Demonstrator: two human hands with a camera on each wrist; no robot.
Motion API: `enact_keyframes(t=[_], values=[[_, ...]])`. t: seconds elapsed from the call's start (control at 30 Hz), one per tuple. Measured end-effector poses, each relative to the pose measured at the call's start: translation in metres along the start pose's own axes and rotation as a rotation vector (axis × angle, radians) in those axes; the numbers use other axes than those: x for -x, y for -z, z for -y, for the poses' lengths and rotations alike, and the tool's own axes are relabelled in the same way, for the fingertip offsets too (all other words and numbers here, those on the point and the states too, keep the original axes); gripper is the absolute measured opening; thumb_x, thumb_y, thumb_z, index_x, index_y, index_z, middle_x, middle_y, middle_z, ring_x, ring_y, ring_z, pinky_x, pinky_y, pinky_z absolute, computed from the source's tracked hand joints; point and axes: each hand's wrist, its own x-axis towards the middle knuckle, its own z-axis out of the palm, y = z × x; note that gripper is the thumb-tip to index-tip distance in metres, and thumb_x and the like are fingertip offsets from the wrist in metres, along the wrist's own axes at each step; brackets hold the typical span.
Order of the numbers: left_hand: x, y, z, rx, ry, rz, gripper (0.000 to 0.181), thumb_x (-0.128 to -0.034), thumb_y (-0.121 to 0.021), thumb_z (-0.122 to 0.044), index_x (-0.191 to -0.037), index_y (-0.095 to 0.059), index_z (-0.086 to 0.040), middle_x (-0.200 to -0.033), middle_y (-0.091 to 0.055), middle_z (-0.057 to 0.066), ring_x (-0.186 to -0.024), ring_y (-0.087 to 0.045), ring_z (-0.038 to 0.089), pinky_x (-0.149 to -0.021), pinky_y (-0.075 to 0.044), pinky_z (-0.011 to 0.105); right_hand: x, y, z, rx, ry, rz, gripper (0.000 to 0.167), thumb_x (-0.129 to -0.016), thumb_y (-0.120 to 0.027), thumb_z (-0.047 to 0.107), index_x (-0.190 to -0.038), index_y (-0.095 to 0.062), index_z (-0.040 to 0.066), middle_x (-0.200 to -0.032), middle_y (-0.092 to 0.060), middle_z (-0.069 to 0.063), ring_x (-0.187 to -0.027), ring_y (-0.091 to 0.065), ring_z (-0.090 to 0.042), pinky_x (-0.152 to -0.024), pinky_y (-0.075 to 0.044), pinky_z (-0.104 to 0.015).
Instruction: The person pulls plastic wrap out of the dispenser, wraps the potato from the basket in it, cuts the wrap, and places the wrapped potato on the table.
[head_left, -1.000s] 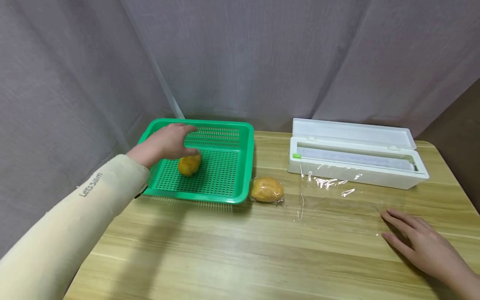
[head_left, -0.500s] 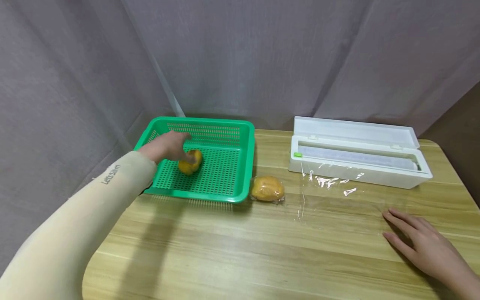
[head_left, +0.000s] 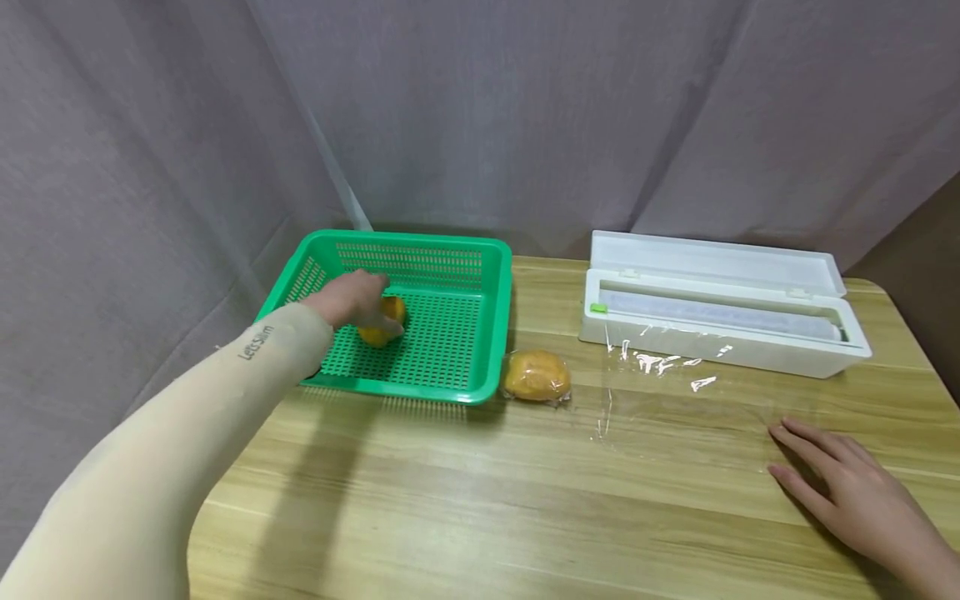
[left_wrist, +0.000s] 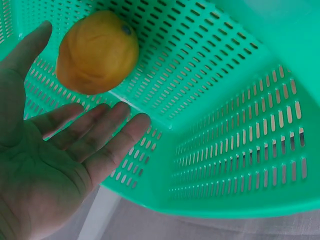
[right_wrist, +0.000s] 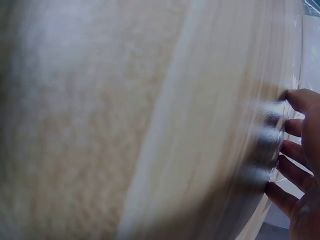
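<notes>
In the head view my left hand [head_left: 358, 300] is down inside the green plastic basket [head_left: 491, 333], over a yellow-orange mango [head_left: 381, 336]. The left wrist view shows that hand spread, thumb on one side and fingers on the other, with a visible gap to the mango [left_wrist: 97, 52]. My right hand [head_left: 851, 483] rests on the table at the free end of a clear sheet of cling film [head_left: 675, 408]. Its fingertips touch the film's edge in the right wrist view. The film runs out from a white dispenser box [head_left: 720, 343] with its lid raised.
A second mango [head_left: 536, 376], wrapped in cling film, lies on the wooden table [head_left: 480, 500] between basket and film. The film roll [head_left: 712, 312] sits inside the dispenser, near a green slider [head_left: 597, 308]. A grey curtain [head_left: 480, 117] hangs behind the table.
My left hand has moved down and slightly right, closer to the mango in the basket. The right hand stays at the film's edge. The head view has shifted a little.
</notes>
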Motion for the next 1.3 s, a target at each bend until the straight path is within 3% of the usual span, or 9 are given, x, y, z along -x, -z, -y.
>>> enact_keyframes(t=[0.13, 0.33, 0.6, 0.77, 0.9, 1.03, 1.3], values=[[-0.002, -0.006, -0.001, -0.014, -0.006, -0.012, 0.085, -0.0937, -0.082, -0.045, -0.154, -0.045, 0.003, -0.128, -0.061, 0.022, -0.11, -0.06, 0.035, -0.097, -0.054, 0.051, 0.002, -0.001, -0.001, -0.005, -0.001, -0.011, 0.061, -0.098, -0.078, 0.03, -0.15, -0.058, 0.002, -0.141, -0.058, -0.03, -0.124, -0.051, -0.055, -0.106, -0.033, -0.074], [-0.006, -0.011, 0.001, -0.031, -0.051, -0.036, 0.067, -0.0927, -0.082, -0.033, -0.142, -0.054, 0.004, -0.118, -0.064, 0.021, -0.103, -0.062, 0.034, -0.091, -0.056, 0.048, 0.005, -0.001, -0.002, -0.009, -0.001, -0.011, 0.063, -0.098, -0.078, 0.03, -0.151, -0.057, 0.003, -0.142, -0.057, -0.03, -0.124, -0.051, -0.055, -0.104, -0.033, -0.075], [-0.007, -0.008, 0.004, -0.009, -0.134, -0.062, 0.068, -0.0899, -0.074, -0.011, -0.152, -0.05, 0.003, -0.131, -0.063, 0.025, -0.106, -0.06, 0.035, -0.093, -0.056, 0.049, 0.006, 0.001, 0.002, -0.009, -0.005, -0.013, 0.061, -0.098, -0.079, 0.028, -0.149, -0.059, 0.002, -0.142, -0.058, -0.029, -0.123, -0.051, -0.054, -0.103, -0.035, -0.073], [-0.006, 0.003, -0.001, -0.018, -0.229, -0.143, 0.063, -0.0901, -0.077, -0.007, -0.149, -0.054, 0.001, -0.137, -0.063, 0.023, -0.114, -0.06, 0.037, -0.099, -0.054, 0.05, 0.004, 0.002, 0.003, -0.005, -0.007, -0.003, 0.06, -0.099, -0.078, 0.029, -0.149, -0.059, 0.002, -0.141, -0.058, -0.03, -0.123, -0.051, -0.054, -0.096, -0.038, -0.07], [-0.002, 0.016, -0.013, -0.02, -0.314, -0.224, 0.059, -0.0876, -0.079, -0.004, -0.143, -0.059, 0.001, -0.138, -0.064, 0.022, -0.117, -0.061, 0.038, -0.099, -0.053, 0.051, 0.003, 0.003, 0.001, 0.001, -0.006, 0.002, 0.059, -0.099, -0.078, 0.029, -0.148, -0.059, 0.002, -0.14, -0.058, -0.029, -0.123, -0.051, -0.054, -0.095, -0.038, -0.07], [0.007, 0.032, -0.034, -0.013, -0.381, -0.288, 0.054, -0.0875, -0.08, -0.005, -0.138, -0.062, -0.002, -0.129, -0.066, 0.019, -0.109, -0.062, 0.036, -0.093, -0.054, 0.049, 0.004, 0.002, 0.0, 0.002, -0.005, 0.002, 0.059, -0.099, -0.078, 0.03, -0.148, -0.059, 0.002, -0.14, -0.058, -0.029, -0.123, -0.051, -0.054, -0.095, -0.038, -0.07], [0.015, 0.057, -0.078, -0.053, -0.447, -0.337, 0.057, -0.0867, -0.084, -0.01, -0.139, -0.062, -0.008, -0.126, -0.065, 0.011, -0.111, -0.062, 0.031, -0.097, -0.054, 0.046, 0.001, 0.0, 0.0, -0.004, 0.001, 0.001, 0.058, -0.099, -0.077, 0.029, -0.148, -0.059, 0.003, -0.141, -0.058, -0.027, -0.125, -0.05, -0.053, -0.097, -0.037, -0.069]])
